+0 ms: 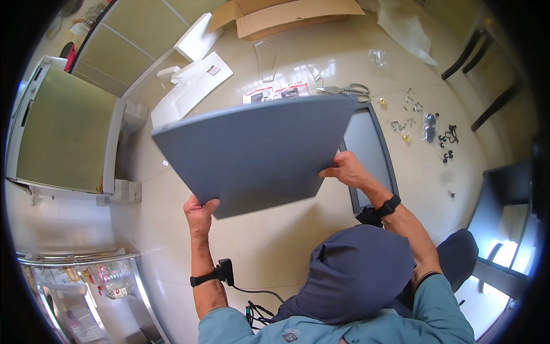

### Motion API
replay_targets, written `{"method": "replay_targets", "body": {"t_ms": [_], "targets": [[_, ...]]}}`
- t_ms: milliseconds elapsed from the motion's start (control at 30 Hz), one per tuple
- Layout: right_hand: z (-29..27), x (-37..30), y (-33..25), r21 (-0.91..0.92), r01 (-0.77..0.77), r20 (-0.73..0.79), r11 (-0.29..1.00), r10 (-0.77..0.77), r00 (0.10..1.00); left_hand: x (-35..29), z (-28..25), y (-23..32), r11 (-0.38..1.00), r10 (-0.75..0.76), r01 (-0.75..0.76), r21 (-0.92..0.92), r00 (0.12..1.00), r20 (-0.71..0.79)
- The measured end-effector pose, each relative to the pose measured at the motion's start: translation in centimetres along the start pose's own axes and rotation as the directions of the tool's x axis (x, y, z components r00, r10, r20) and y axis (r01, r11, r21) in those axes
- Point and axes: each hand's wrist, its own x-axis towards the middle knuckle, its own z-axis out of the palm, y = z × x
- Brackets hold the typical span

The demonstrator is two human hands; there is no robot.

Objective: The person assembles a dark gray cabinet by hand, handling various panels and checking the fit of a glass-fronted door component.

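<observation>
A flat grey-blue panel (258, 152) is held up off the floor in front of me, tilted, with its broad smooth face in view. My left hand (200, 214) grips its near left corner, the thumb lying on the face. On the right edge, close to the near right corner, my right hand (345, 169) pinches the panel with its thumb on top. The fingers of both hands are partly hidden beneath it. Just right of the panel, partly covered by it, a dark-framed panel with a fine light grey surface (372, 152) lies on the floor.
Scissors (356, 90) and a printed sheet (295, 90) lie beyond the panel. Small brackets, black fittings (447, 156) and bagged parts are scattered right. White foam pieces (195, 86) and a cardboard box (292, 20) are farther off. A cabinet (63, 132) stands left, dark furniture (498, 195) right.
</observation>
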Motion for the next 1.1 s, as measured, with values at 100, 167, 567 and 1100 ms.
{"method": "replay_targets", "body": {"t_ms": [100, 167, 567, 1100], "targets": [[-1.0, -0.5, -1.3, -0.254, 0.055, -0.105, 0.966, -0.084, 0.991, 1.1, 0.1, -0.6, 0.932, 0.141, -0.179, 0.314, 0.98, 0.139], [-2.1, -0.6, 0.0, -0.088, 0.276, -0.099, 0.957, -0.284, 0.954, 1.4, 1.1, -1.1, 0.982, 0.128, -0.142, 0.126, 0.985, 0.116], [-0.6, -0.6, 1.1, -0.161, 0.352, -0.129, 0.922, -0.374, 0.919, 0.1, 1.6, -4.4, 0.949, 0.234, -0.246, 0.199, 0.969, 0.08], [-0.7, -1.2, -1.7, -0.136, 0.392, -0.078, 0.91, -0.405, 0.911, -0.4, 1.6, -3.2, 0.925, 0.262, -0.268, 0.271, 0.963, 0.056]]}}
